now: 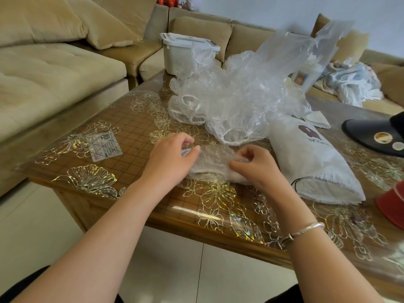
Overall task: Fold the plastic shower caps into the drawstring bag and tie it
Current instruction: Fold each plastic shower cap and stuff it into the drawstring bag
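Fingers of left hand [172, 156] and right hand [255, 167] pinch one shower cap [209, 159] between them; creasing flat against table [135, 136] would probably help.

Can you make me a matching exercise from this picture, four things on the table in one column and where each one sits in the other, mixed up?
Things:
1. folded shower cap
2. drawstring bag
3. white lidded tub
4. pile of loose shower caps

Places:
A. far edge of the table, by the sofa
B. lying to the right of the hands
C. pinched between both hands
D. middle of the table, beyond the hands

Pairs: 1-C, 2-B, 3-A, 4-D
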`<state>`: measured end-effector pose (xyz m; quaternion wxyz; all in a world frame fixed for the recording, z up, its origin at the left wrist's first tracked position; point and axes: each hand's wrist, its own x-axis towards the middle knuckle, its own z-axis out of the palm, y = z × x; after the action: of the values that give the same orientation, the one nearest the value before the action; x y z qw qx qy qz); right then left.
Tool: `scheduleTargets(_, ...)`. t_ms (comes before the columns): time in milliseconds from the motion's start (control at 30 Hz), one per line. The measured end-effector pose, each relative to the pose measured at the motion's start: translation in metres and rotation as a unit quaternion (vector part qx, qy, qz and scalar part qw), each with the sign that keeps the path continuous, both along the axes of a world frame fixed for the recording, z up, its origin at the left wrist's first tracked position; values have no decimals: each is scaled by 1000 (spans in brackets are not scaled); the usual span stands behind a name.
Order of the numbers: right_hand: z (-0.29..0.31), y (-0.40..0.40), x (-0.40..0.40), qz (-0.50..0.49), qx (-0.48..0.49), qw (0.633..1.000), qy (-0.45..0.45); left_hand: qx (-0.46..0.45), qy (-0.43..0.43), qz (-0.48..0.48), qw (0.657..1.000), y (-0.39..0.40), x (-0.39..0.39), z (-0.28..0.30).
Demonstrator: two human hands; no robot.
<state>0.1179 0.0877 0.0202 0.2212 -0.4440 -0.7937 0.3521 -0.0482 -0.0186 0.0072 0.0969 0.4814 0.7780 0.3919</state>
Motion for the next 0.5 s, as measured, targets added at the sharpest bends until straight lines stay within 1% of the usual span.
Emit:
scheduleTargets(33,6,-2,1,17,-41,996,71,8,-5,-9,1000,0,1,2)
scheduleTargets(67,12,-4,3,36,-90,984,148,16,-21,-21,999,-1,2,5)
scheduleTargets(133,20,-7,7,68,-192,940,274,35,-88,-40,995,-3,5,13)
scheduleTargets(167,23,-7,8,76,-223,921,311,48,-130,-44,989,-4,6,17)
scheduleTargets(267,25,-4,9,96,-298,880,357,66,-244,-53,966,-6,5,25)
scheduleTargets(300,25,-3,10,106,-320,869,362,53,-281,-63,956,-8,5,27)
scheduleTargets(367,25,-3,10,119,-342,864,350,2,-353,-109,929,-13,8,30)
scheduleTargets(433,23,-3,9,115,-348,865,342,-46,-389,-156,907,-17,12,31)
scheduleTargets(500,21,-4,7,94,-354,859,358,-59,-394,-153,904,-19,16,33)
